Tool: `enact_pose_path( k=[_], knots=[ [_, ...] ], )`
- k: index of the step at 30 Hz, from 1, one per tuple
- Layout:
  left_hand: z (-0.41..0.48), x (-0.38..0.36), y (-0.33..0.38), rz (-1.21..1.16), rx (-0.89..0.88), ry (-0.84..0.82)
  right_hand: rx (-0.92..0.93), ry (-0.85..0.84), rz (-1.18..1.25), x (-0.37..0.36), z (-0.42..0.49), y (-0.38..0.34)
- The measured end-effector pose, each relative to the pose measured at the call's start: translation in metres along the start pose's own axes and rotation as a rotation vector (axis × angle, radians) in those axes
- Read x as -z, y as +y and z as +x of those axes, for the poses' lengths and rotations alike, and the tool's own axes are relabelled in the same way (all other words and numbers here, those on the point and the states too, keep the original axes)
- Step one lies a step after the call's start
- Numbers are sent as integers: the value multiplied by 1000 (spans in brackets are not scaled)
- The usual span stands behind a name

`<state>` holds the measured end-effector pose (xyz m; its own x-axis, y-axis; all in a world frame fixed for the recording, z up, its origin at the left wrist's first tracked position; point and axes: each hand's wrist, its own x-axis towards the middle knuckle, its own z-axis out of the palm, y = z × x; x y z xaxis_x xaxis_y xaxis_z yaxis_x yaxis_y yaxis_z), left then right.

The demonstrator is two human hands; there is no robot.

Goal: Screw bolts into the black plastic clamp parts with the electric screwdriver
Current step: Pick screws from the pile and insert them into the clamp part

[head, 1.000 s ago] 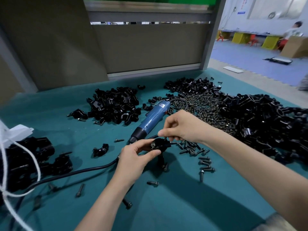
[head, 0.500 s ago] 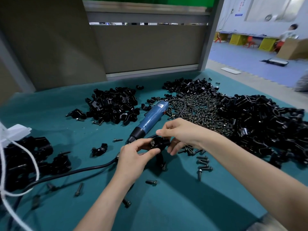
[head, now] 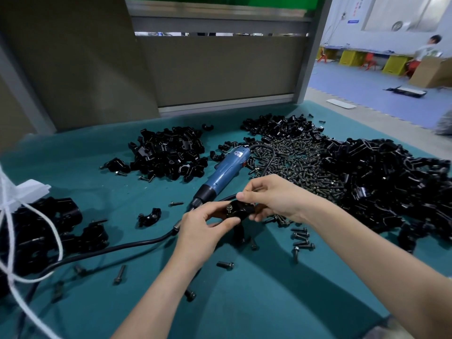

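Holding a black plastic clamp part (head: 241, 212) just above the teal table cover (head: 269, 302), the person pinches it from both ends. The left hand (head: 203, 231) clamps its left end between thumb and curled fingers. The right hand (head: 274, 199) closes its thumb and fingers round the right end. A bolt (head: 229, 208) stands upright in the part, head up, between the two thumbs.

The blue electric screwdriver (head: 225, 172) lies flat on the cover just beyond the hands, with its black tip pointing near-left toward the left hand; neither hand touches it. Its black cable (head: 117, 248) runs off to the near left.

A heap of bolts (head: 300, 165) lies to the right of the screwdriver, and a large pile of clamp parts (head: 381, 182) lies further right. A smaller pile of clamp parts (head: 168, 152) sits far left of the tool. One single clamp half (head: 149, 216) lies alone to the left of the hands. Some loose bolts (head: 302, 241) are scattered near the right wrist. A white cord (head: 14, 241) hangs at the left edge over larger black assemblies (head: 49, 228).
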<state>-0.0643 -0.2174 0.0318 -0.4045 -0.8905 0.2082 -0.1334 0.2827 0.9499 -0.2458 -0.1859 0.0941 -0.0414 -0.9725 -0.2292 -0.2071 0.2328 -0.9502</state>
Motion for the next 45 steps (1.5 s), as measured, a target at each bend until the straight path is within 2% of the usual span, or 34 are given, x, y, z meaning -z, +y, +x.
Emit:
enact_pose_path(
  k=[8, 13, 19, 28, 37, 45],
  knots=[
    [1, 3, 3, 10, 7, 1, 30, 21, -68, 0, 12, -12],
    [1, 1, 1, -25, 27, 18, 46, -35, -112, 2, 22, -20],
    [4, 3, -2, -57, 41, -7, 149, -63, -143, 4, 26, -13],
    [3, 4, 5, 7, -16, -56, 201, -122, -209, 8, 30, -17],
    [4, 2, 0, -68, 42, -32, 180, -63, -102, 11, 26, -4],
    [3, 2, 3, -63, 14, -13, 167, -29, -81, 11, 24, -4]
  ],
)
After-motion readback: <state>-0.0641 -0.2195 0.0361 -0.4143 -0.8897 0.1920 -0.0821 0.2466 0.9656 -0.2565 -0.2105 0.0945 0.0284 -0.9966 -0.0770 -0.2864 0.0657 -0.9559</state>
